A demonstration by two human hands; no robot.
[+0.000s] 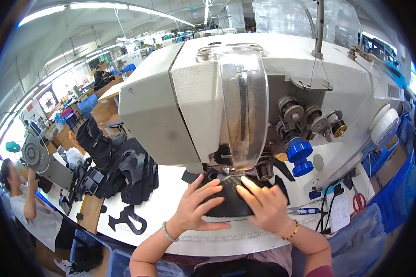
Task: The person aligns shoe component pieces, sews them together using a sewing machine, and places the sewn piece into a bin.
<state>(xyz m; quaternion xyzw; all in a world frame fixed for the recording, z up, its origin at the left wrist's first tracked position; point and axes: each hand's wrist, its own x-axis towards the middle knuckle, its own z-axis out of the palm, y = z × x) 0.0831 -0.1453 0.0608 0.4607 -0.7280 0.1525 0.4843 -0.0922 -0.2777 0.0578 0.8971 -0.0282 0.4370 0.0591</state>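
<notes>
While left hand point(196, 207) and right hand point(268, 208) touch sheeting point(232, 198), grip spread, a blue bin point(99, 240) holds black items point(88, 255).

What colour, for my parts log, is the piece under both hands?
The piece is black, seen best in the head view.

Single wide fisheye view, head-worn, noted from my spot as facing down and forward, close above the left hand point(196, 205) and right hand point(269, 207), sewing machine point(194, 104) near across upper middle, workshop point(62, 39) receding at upper left, straight edges bowing toward dark rim.
</notes>
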